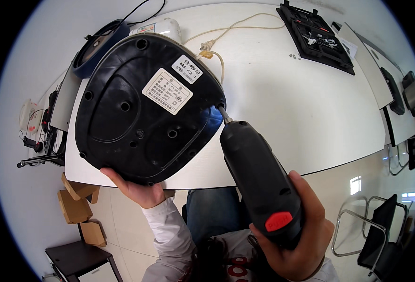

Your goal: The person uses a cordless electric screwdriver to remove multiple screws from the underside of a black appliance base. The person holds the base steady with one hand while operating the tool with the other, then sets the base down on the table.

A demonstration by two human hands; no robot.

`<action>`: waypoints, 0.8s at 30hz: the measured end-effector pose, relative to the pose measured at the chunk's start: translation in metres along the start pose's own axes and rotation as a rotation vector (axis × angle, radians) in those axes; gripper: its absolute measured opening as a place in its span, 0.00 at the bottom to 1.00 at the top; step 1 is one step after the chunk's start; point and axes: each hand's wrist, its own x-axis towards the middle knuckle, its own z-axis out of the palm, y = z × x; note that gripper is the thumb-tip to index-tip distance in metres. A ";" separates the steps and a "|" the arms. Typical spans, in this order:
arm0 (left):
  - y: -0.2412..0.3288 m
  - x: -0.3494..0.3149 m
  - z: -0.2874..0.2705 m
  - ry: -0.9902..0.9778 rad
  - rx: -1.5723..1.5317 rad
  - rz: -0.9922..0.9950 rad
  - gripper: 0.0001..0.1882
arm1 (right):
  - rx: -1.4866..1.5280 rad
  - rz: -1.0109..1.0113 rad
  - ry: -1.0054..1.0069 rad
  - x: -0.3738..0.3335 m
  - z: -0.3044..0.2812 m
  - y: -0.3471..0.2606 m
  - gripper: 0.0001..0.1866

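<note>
A black plastic appliance base (109,127) is tilted up over the table with its underside facing me. Two white labels and several round screw holes show on it. My left hand (139,190) grips its lower edge, the thumb in sight and most fingers hidden behind. In my right hand (301,239) is a black cordless screwdriver (257,164) with a red button. Its bit (224,114) points up and left, its tip at a hole on the base's right edge. Whether a screw sits there I cannot tell. A cream power cord (221,61) with a plug lies behind the base.
An open black tool case (315,37) lies at the white table's (287,108) far right, several small screws (295,57) beside it. Behind the base are a dark blue round part (83,58) and a white rounded part (167,29). Cardboard boxes (73,207) and a chair (374,230) stand below.
</note>
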 end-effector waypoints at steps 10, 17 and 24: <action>0.000 0.001 -0.001 0.043 0.055 0.029 0.28 | 0.010 -0.048 0.000 -0.002 -0.001 0.004 0.41; 0.000 0.001 -0.002 0.019 0.007 0.013 0.28 | 0.032 -0.057 -0.009 -0.001 -0.002 0.004 0.42; 0.000 0.000 -0.001 0.009 -0.003 -0.003 0.28 | 0.025 -0.059 0.004 -0.001 0.000 0.004 0.42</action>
